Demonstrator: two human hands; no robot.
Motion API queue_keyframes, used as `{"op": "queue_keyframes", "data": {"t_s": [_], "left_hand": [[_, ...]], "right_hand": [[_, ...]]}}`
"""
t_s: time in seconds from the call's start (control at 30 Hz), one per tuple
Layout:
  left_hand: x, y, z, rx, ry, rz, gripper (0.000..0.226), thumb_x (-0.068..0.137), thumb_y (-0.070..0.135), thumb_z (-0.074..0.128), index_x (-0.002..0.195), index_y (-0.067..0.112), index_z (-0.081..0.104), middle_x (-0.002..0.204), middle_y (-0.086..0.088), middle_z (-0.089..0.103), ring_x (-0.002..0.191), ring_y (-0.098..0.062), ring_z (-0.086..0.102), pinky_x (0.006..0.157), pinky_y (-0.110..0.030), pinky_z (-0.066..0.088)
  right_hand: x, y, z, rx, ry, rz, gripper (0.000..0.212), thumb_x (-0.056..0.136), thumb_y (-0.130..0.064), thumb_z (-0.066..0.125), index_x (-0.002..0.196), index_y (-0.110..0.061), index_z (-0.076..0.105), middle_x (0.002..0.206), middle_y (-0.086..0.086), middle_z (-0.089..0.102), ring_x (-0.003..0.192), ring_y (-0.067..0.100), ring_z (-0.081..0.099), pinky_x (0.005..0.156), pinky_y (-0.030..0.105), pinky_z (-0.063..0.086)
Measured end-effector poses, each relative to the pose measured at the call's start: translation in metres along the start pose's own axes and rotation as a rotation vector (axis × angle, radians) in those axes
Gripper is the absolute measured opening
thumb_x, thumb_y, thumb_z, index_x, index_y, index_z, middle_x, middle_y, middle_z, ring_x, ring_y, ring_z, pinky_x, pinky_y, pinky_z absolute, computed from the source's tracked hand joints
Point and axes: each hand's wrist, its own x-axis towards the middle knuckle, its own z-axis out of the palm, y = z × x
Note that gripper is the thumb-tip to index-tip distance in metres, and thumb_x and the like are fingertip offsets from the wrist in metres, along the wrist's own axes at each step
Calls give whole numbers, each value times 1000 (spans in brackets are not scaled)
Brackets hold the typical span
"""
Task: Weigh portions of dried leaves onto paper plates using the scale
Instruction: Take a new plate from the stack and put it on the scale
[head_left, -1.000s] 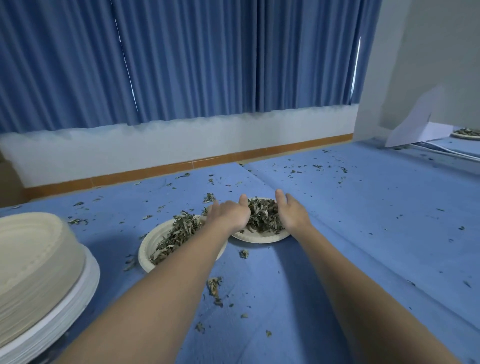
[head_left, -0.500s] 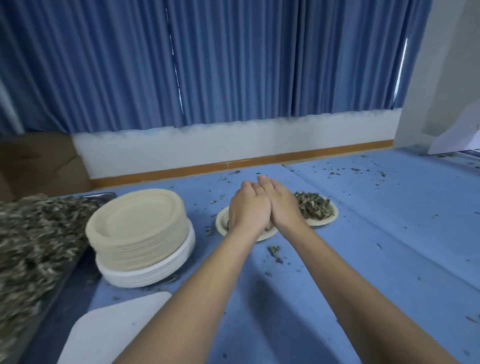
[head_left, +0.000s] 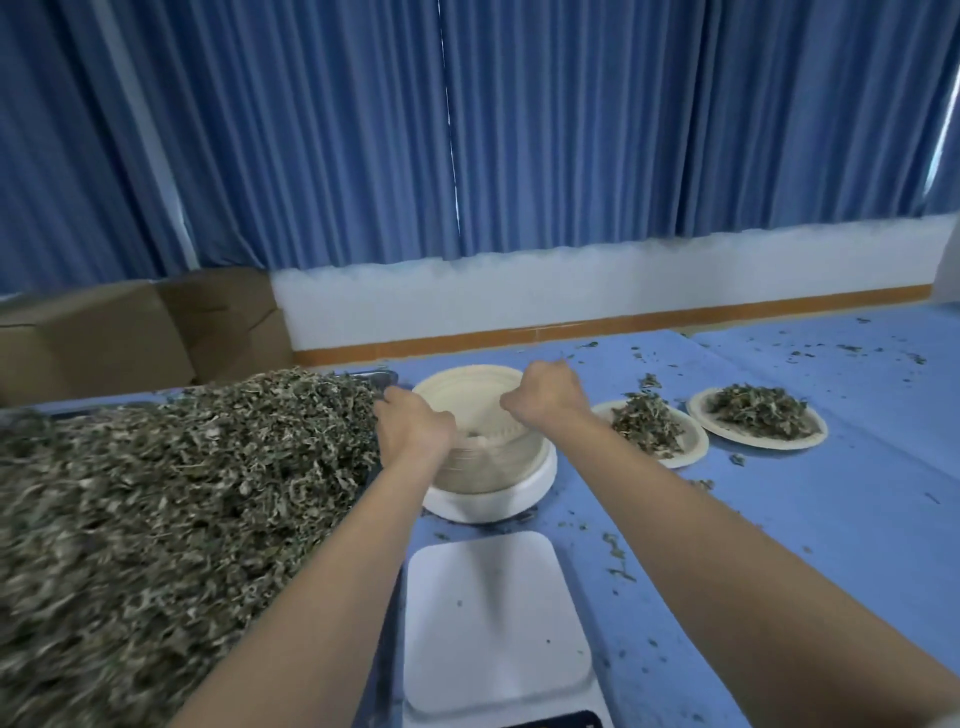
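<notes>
Head cam: two filled plates (head_left: 758, 418) sit toward the bench's far right edge. Scale (head_left: 493, 623) bare (no plate yet). Left hand (head_left: 415, 431) and right hand (head_left: 545, 397), fingers curled, grip the plate stack (head_left: 483, 410). Leaf pile (head_left: 156, 493) lies left; more portions left, I'd judge.

Two forearms enter from the lower edge of the frame, one at lower centre-left, one at lower right. Both are bare from the frame edge to the wrist; no sleeve is visible. The left hand (head_left: 415, 431) and right hand (head_left: 545, 397) are bare, ungloved. No watch, ring or band visible on either wrist.
</notes>
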Motion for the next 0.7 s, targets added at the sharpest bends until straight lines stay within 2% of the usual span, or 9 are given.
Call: {"op": "queue_keyframes", "data": {"t_s": [0.07, 0.13, 0.23, 0.33, 0.47, 0.53, 0.63, 0.7], "left_hand": [[9, -5, 1, 3, -37, -35, 58, 81, 19, 64, 128, -5, 38, 127, -22, 52, 113, -36, 54, 80, -37, 46], [15, -8, 0, 71, -29, -10, 42, 82, 15, 60, 118, -3, 49, 118, -20, 59, 107, -35, 58, 71, -34, 45], [22, -9, -3, 145, -38, 42, 25, 82, 8, 55, 107, 3, 56, 111, -19, 60, 100, -33, 59, 65, -32, 44], [26, -8, -7, 182, -42, 72, 22, 80, 5, 53, 102, 1, 58, 109, -19, 60, 96, -33, 60, 64, -32, 45], [31, -7, -13, 176, -36, 90, 30, 79, 3, 51, 107, 5, 60, 104, -16, 61, 82, -29, 58, 61, -31, 45], [31, -4, -17, 171, -31, 120, 16, 79, 2, 50, 93, 3, 59, 100, -17, 61, 80, -30, 57, 60, -31, 45], [25, 3, -29, 132, 20, 182, 5, 80, 0, 50, 78, 5, 49, 89, -16, 55, 87, -33, 58, 63, -32, 44], [17, 7, -42, 95, 38, 223, 14, 77, -1, 50, 66, 5, 43, 75, -10, 47, 68, -27, 51, 53, -29, 40]], "right_hand": [[3, 0, 6, -110, 10, 11, 7, 86, -11, 49, 86, -6, 54, 107, 18, 55, 96, 31, 55, 67, 32, 42], [5, 3, 10, -173, 49, 10, 22, 87, -6, 46, 106, -2, 57, 117, 18, 53, 104, 34, 56, 72, 35, 45], [8, 6, 11, -195, 86, 5, 27, 88, -4, 45, 113, 0, 55, 120, 19, 51, 108, 35, 54, 78, 36, 46], [8, 4, 12, -217, 106, -13, 26, 87, -3, 44, 111, -1, 55, 117, 19, 54, 109, 35, 51, 75, 35, 43], [5, 0, 11, -237, 171, -52, 27, 85, 3, 41, 108, -2, 56, 114, 17, 55, 112, 33, 47, 71, 34, 39], [3, -3, 6, -218, 217, -66, 29, 85, 2, 41, 109, -2, 56, 116, 17, 52, 111, 33, 46, 71, 33, 37], [-7, -8, -9, -121, 261, -80, 24, 84, 1, 41, 100, -1, 58, 106, 17, 51, 93, 31, 50, 66, 33, 37], [-20, -6, -20, -41, 268, -85, 14, 82, 3, 40, 77, -4, 51, 90, 14, 47, 75, 27, 45, 58, 32, 35]]}}
